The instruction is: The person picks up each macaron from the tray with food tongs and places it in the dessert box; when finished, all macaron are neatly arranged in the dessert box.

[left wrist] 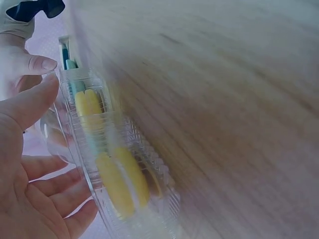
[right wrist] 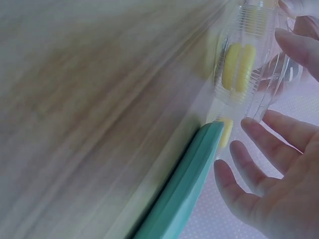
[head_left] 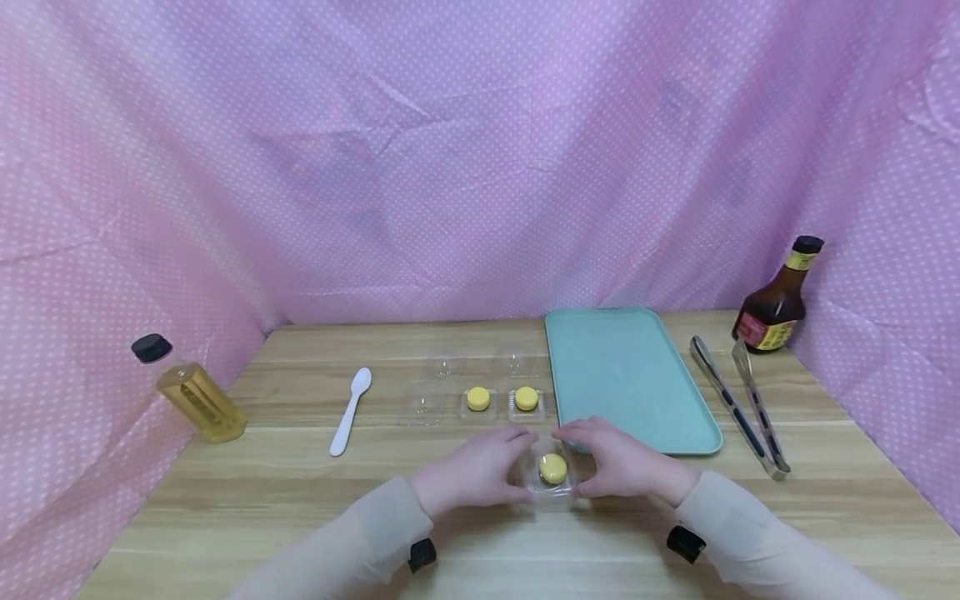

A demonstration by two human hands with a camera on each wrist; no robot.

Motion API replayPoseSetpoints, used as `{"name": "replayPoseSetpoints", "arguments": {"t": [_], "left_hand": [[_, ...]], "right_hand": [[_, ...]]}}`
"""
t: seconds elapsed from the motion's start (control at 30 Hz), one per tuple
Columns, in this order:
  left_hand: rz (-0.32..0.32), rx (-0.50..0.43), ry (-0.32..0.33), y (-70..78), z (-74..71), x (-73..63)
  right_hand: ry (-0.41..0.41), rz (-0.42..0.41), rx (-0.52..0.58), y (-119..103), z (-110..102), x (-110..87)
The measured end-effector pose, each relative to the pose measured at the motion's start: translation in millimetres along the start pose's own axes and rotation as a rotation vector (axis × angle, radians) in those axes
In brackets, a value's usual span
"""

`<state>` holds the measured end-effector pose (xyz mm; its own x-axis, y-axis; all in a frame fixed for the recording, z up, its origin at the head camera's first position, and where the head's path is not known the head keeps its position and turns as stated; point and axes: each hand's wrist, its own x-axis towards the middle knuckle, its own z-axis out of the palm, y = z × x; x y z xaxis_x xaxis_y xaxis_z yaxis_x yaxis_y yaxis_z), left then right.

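Note:
Near the front middle of the table a yellow macaron point(head_left: 553, 469) sits in a small clear plastic base point(right wrist: 219, 82). A clear domed lid point(left wrist: 51, 132) lies over it, its rim close to the base; whether it is fully seated I cannot tell. My left hand point(head_left: 480, 468) holds the lid's left side between thumb and fingers. From the opposite side, my right hand point(head_left: 626, 462) holds the lid by its edge, thumb at the near corner and index finger at the far one. Behind them, two more yellow macarons point(head_left: 477, 398) point(head_left: 527, 398) sit in clear bases without lids.
Three clear lids point(head_left: 423, 406) lie behind and left of the macarons. A mint-green tray point(head_left: 630, 375) borders my right hand. Metal tongs point(head_left: 738, 408) and a dark sauce bottle point(head_left: 772, 308) stand further right. Leftward are a white spoon point(head_left: 350, 412) and a bottle of yellow liquid point(head_left: 198, 400).

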<state>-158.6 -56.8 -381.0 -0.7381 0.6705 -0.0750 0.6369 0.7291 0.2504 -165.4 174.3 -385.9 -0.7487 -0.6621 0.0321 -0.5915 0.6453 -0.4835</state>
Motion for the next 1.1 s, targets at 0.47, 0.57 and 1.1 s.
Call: {"name": "replayPoseSetpoints", "arguments": {"t": [0.47,0.57,1.1], "left_hand": [[0.036,0.023,-0.015,-0.5,6.2,0.8],[0.047,0.011,-0.013,-2.1,6.7,-0.2],[0.068,0.023,-0.007,-3.3,4.1,2.1]], "right_hand": [[-0.037,0.017,0.008,2.9,3.0,-2.4],[-0.046,0.027,0.016,2.3,2.7,-2.8],[-0.027,0.027,0.012,2.3,-1.2,-1.2]]}}
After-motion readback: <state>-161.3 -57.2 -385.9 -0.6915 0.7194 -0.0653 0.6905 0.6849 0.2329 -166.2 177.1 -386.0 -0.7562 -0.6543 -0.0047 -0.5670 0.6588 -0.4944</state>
